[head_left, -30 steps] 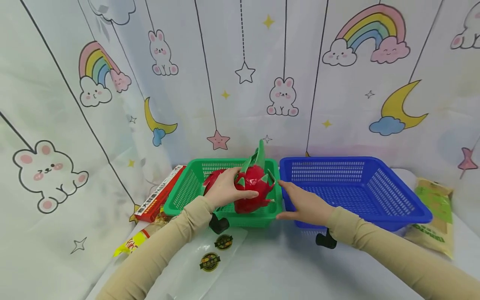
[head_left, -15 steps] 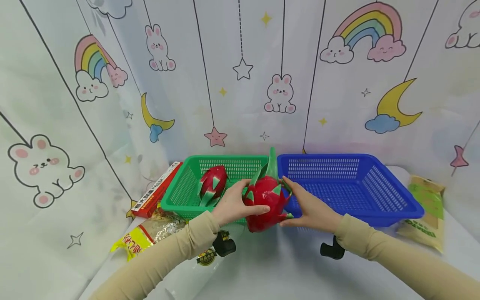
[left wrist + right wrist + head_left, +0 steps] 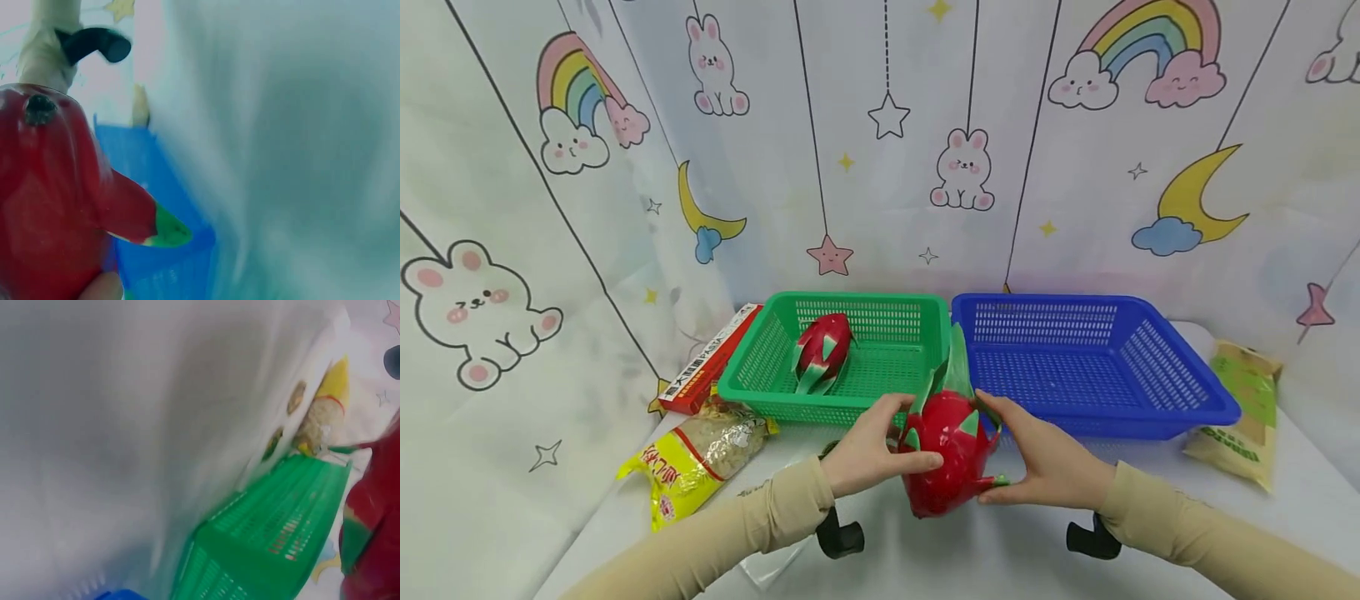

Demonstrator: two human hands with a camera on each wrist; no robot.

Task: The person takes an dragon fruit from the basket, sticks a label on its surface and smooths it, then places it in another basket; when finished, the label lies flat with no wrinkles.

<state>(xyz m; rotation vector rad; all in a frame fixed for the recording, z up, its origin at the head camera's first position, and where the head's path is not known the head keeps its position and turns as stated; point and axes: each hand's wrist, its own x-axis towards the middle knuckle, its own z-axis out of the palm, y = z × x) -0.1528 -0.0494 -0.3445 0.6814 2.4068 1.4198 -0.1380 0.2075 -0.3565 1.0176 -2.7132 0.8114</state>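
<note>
Between my two hands a large red dragon fruit (image 3: pixel 946 450) with green leafy tips is held above the white table, in front of the baskets. My left hand (image 3: pixel 876 450) grips its left side, thumb across the front. On the other side my right hand (image 3: pixel 1045 458) holds it with fingers and thumb. The left wrist view shows the dragon fruit (image 3: pixel 50 200) close up with a fingertip at its lower edge; in the right wrist view only part of the dragon fruit (image 3: pixel 378 519) appears at the right edge. A second dragon fruit (image 3: pixel 824 350) lies in the green basket (image 3: pixel 835 408).
A blue basket (image 3: pixel 1105 421) stands right of the green one. At the left lie a red pasta box (image 3: pixel 711 362) and a yellow-ended food bag (image 3: pixel 700 458). Right of the blue basket is a green-and-tan packet (image 3: pixel 1243 408). A clear plastic bag (image 3: pixel 771 562) lies partly behind my left arm.
Both hands have brought the large dragon fruit out of the green basket toward me and slightly right. My right hand, apart from it at first, now holds it too.
</note>
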